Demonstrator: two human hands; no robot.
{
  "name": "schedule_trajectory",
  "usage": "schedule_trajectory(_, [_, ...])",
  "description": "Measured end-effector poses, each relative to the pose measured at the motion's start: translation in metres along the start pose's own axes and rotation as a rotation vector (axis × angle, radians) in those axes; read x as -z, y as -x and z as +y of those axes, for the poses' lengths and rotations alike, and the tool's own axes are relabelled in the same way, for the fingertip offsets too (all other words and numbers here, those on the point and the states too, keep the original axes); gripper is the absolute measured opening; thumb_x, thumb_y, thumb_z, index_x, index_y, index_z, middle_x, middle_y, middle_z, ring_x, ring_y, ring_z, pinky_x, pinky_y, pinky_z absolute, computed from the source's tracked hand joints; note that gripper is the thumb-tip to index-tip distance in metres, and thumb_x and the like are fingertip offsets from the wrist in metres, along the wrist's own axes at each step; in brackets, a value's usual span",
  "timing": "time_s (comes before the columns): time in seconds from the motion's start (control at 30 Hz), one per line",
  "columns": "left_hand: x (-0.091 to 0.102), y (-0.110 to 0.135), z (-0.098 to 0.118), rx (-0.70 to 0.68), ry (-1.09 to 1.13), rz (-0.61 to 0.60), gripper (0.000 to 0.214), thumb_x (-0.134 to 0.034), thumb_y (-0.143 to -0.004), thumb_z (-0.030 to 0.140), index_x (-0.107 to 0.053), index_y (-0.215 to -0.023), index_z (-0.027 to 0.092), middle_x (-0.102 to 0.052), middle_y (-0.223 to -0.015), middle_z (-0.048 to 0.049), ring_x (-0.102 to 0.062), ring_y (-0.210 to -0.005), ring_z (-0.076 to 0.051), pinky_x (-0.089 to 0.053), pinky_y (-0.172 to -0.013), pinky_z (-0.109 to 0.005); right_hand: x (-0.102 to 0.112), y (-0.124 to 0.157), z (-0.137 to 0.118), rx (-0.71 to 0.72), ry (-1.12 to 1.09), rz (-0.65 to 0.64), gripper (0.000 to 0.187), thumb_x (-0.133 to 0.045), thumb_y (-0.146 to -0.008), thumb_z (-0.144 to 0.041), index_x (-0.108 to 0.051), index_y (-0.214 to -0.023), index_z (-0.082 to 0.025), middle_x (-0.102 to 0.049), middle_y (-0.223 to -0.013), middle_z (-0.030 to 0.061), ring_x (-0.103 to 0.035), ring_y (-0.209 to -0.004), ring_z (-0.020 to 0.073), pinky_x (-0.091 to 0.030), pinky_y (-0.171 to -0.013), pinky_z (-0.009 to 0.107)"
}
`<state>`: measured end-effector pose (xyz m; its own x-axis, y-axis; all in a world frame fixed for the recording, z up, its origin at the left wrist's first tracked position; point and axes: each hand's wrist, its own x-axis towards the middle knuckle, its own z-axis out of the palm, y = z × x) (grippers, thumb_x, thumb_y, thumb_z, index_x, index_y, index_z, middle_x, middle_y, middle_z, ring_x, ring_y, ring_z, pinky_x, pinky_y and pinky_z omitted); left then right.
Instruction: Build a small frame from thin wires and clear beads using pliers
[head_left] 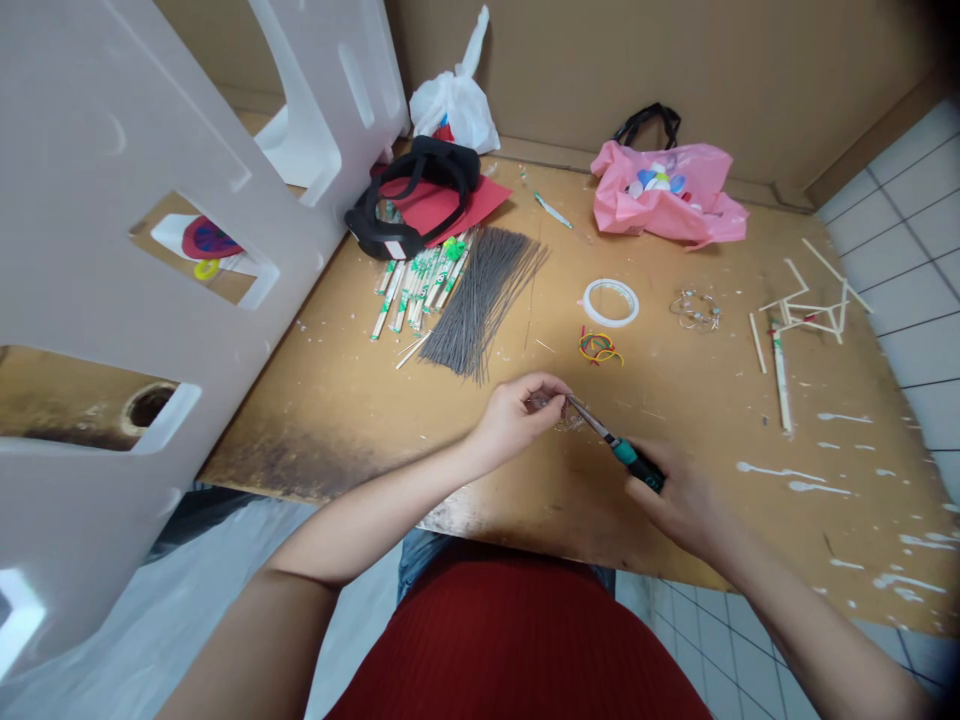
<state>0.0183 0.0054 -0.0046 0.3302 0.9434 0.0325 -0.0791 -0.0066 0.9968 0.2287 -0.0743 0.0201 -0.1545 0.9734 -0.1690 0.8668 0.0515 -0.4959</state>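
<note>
Our right hand (679, 495) is clenched around the teal-and-black handle of a slim steel-shafted hand tool (628, 455), and its fingers hide part of the handle. We cannot tell whether the tool is a screwdriver or narrow pliers. Our left hand (517, 420) is closed in a tight pinch on a small tangle of thin wire (564, 413), with the fingers covering much of it, so its shape is hard to make out. The tool's tip meets the tangle, but the exact contact is hidden. Both hands are held over the near part of a scuffed wooden table (360, 400). Ahead of them lie a fan of grey wire rods (480, 305) beside a heap of paper-sleeved chopsticks (416, 285), then a roll of clear tape (611, 303) and a few coloured rubber bands (600, 348). Wire rings (695, 310) and a small stick frame (806, 312) sit to the right. A pink plastic bag (667, 190), a white plastic bag (454, 105) and a black bag (412, 195) on red paper (465, 205) line the far edge, while a white plastic panel (150, 250) blocks the left side.
</note>
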Motion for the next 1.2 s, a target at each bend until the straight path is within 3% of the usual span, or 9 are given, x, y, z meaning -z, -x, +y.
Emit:
schedule_trajectory(0.17, [0.002, -0.001, -0.002, -0.049, -0.085, -0.001, 0.011, -0.058, -0.076, 0.020, -0.062, -0.085, 0.015, -0.066, -0.074, -0.0029, -0.063, -0.068, -0.011, -0.050, -0.066, -0.022, 0.000, 0.002, 0.000, 0.062, 0.236, 0.137, 0.036, -0.049, -0.076, -0.028, -0.059, -0.108, -0.015, -0.067, -0.090, 0.0092, -0.064, -0.079, 0.0252, -0.049, -0.070, 0.036])
schedule_trajectory(0.47, [0.005, -0.006, -0.005, 0.014, 0.087, -0.078, 0.012, -0.057, -0.078, 0.023, -0.059, -0.085, 0.013, -0.066, -0.072, -0.0025, -0.063, -0.067, -0.010, -0.050, -0.065, -0.022, 0.008, 0.002, -0.002, 0.033, 0.062, -0.009, 0.038, -0.048, -0.077, -0.026, -0.058, -0.113, -0.019, -0.067, -0.102, 0.0090, -0.064, -0.087, 0.0251, -0.049, -0.077, 0.037])
schedule_trajectory(0.7, [0.003, -0.003, -0.002, 0.007, 0.062, -0.065, 0.010, -0.058, -0.078, 0.020, -0.059, -0.085, 0.013, -0.066, -0.072, -0.0026, -0.064, -0.068, -0.010, -0.050, -0.069, -0.023, 0.012, 0.000, -0.003, -0.038, -0.088, -0.101, 0.037, -0.048, -0.075, -0.024, -0.063, -0.110, -0.021, -0.068, -0.105, 0.0079, -0.063, -0.092, 0.0255, -0.047, -0.080, 0.037])
schedule_trajectory(0.83, [0.002, -0.001, -0.001, 0.025, 0.083, -0.076, 0.011, -0.059, -0.078, 0.021, -0.059, -0.086, 0.013, -0.067, -0.074, -0.0035, -0.064, -0.069, -0.011, -0.050, -0.070, -0.024, 0.013, -0.004, 0.001, -0.114, -0.265, -0.187, 0.033, -0.050, -0.074, -0.027, -0.066, -0.102, -0.018, -0.069, -0.089, 0.0057, -0.062, -0.078, 0.0213, -0.046, -0.070, 0.032])
schedule_trajectory(1.0, [0.002, -0.003, 0.001, 0.090, 0.146, -0.076, 0.016, -0.062, -0.076, 0.025, -0.060, -0.087, 0.013, -0.067, -0.072, -0.0030, -0.063, -0.066, -0.011, -0.050, -0.068, -0.024, 0.013, -0.007, 0.006, -0.256, -0.657, -0.392, 0.032, -0.052, -0.073, -0.033, -0.065, -0.094, -0.013, -0.058, -0.061, 0.0018, -0.053, -0.057, 0.0146, -0.039, -0.051, 0.026])
schedule_trajectory(1.2, [0.014, -0.017, -0.001, 0.297, 0.388, -0.017, 0.020, -0.068, -0.069, 0.026, -0.062, -0.081, 0.012, -0.067, -0.070, -0.0018, -0.061, -0.060, -0.009, -0.049, -0.063, -0.023, 0.019, -0.001, 0.007, -0.254, -1.053, -0.464, 0.038, -0.061, -0.071, -0.034, -0.063, -0.103, -0.013, -0.062, -0.079, 0.0072, -0.057, -0.062, 0.0158, -0.042, -0.054, 0.028])
